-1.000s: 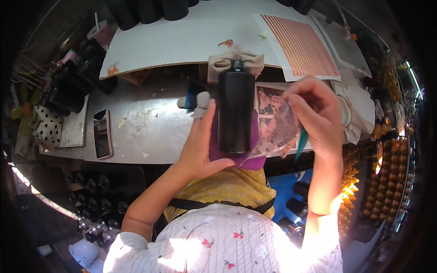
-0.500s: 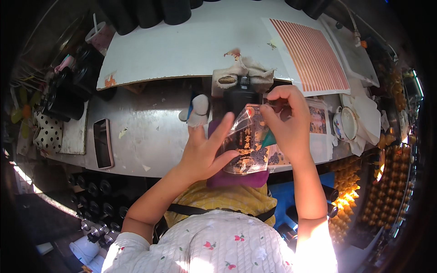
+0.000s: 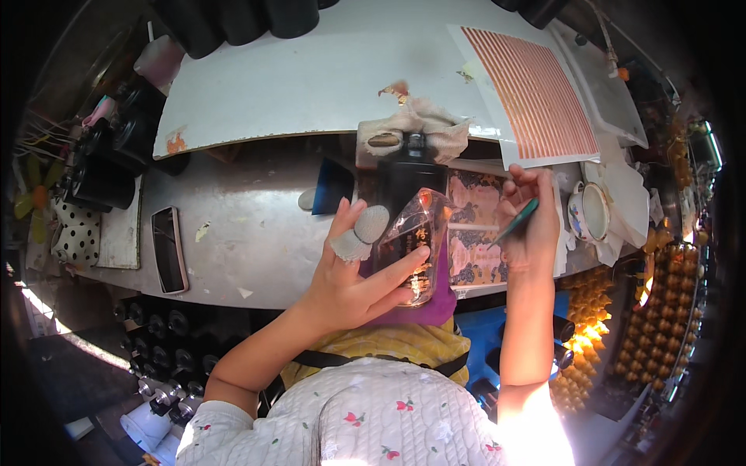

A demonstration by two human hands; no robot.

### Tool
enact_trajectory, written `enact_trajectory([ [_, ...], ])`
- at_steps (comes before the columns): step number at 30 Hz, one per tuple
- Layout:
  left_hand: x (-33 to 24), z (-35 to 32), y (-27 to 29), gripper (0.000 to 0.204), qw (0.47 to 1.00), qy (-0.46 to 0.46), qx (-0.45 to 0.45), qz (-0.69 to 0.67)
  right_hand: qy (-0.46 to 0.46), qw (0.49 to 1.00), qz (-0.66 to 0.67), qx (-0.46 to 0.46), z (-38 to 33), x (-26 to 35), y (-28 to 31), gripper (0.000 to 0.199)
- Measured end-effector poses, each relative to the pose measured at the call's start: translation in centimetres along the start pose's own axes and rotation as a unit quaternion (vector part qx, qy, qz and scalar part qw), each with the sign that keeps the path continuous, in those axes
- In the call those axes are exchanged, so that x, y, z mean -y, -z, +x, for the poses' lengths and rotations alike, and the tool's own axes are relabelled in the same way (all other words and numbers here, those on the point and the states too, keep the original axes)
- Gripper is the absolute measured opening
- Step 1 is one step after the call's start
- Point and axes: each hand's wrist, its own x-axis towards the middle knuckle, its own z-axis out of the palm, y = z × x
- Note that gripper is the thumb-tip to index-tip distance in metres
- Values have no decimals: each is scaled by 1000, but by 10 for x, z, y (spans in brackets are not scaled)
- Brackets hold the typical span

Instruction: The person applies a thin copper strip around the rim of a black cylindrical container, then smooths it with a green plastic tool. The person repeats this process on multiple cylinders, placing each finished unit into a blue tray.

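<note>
The widest passage for a hand runs over the worktop's bare metal [image 3: 233, 233] (a few thin flakes lie there), between the phone [image 3: 169, 250] toward its left end and the blue wedge [image 3: 332, 189]. Along the far side, the raised white board [image 3: 295, 93] limits reach, with a shadowed gap below its near edge. Midway, the cloth-covered block [image 3: 435, 133], black bottle [image 3: 398, 180] and left hand [image 3: 342, 293] obstruct; toward the right end, the right hand [image 3: 532, 229] and bowl [image 3: 595, 211] do.

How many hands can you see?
2: the left hand, fingers on the clear label over the black bottle; the right hand, holding a green tool.
</note>
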Motion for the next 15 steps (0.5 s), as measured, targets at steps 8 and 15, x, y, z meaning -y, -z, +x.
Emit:
enact_trajectory([
  [8,-4,-4,-4,51,999,24,0,-30,315,869,-331,190,-58,-9,-12,45],
  [15,-4,-2,-3,52,999,20,-14,-39,321,837,-382,225,-44,6,-41,31],
])
